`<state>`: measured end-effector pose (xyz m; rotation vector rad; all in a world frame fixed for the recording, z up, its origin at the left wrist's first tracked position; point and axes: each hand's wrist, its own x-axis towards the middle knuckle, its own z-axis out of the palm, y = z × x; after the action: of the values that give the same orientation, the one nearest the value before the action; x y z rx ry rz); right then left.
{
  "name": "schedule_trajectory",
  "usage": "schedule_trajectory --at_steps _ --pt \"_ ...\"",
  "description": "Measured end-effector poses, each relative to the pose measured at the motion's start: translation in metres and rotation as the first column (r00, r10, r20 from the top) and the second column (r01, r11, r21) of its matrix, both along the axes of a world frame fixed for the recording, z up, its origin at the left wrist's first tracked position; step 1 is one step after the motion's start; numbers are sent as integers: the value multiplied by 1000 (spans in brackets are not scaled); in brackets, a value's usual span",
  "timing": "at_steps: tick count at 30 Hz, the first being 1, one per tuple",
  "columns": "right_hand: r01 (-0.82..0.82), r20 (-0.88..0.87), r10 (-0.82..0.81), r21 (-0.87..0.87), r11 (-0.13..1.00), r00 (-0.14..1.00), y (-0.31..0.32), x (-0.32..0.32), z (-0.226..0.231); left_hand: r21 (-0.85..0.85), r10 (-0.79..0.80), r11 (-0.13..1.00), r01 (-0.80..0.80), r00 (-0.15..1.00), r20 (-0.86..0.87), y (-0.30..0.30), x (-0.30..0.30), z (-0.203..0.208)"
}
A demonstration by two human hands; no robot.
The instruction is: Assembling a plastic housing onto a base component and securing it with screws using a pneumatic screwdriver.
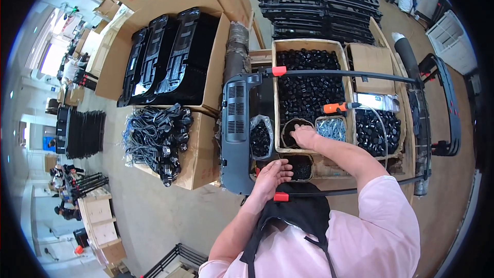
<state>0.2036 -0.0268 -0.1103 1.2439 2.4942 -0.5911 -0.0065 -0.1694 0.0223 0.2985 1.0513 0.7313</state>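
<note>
My right hand [304, 137] reaches into a small round tub [288, 143] of dark small parts. Its fingers are bent together among them, and anything they hold is hidden. Near the lower corner of a black frame, my left hand [274, 179] is open, palm partly up, fingers a little apart, holding nothing. The frame has a vented black end panel [235, 146] on the left and long black rails [339, 73] with red clips [279, 71]. It lies across the bins. An orange-handled screwdriver-like tool [337, 107] rests on the black parts beyond my right hand.
A wooden bin [276, 92] holds many black caps. Beside my right hand is a tray of silver screws [331, 128]; more black parts [378, 131] lie farther right. At left stand a carton of glossy black panels [177, 56] and bundled cables [159, 134]. Stacked black frames [319, 0] are behind.
</note>
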Motion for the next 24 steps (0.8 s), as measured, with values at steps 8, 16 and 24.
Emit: schedule_trajectory --at_steps 8,16,24 --pt "-87 -198 103 85 993 975 11 -7 -1 16 127 991 -130 984 124 10 -7 -35" --pt "54 -375 -12 102 993 927 1 14 5 -52 259 966 -254 958 122 50 27 -56" --pt "506 -492 -647 -403 763 583 -1 4 63 -113 365 928 -354 927 90 85 52 -87"
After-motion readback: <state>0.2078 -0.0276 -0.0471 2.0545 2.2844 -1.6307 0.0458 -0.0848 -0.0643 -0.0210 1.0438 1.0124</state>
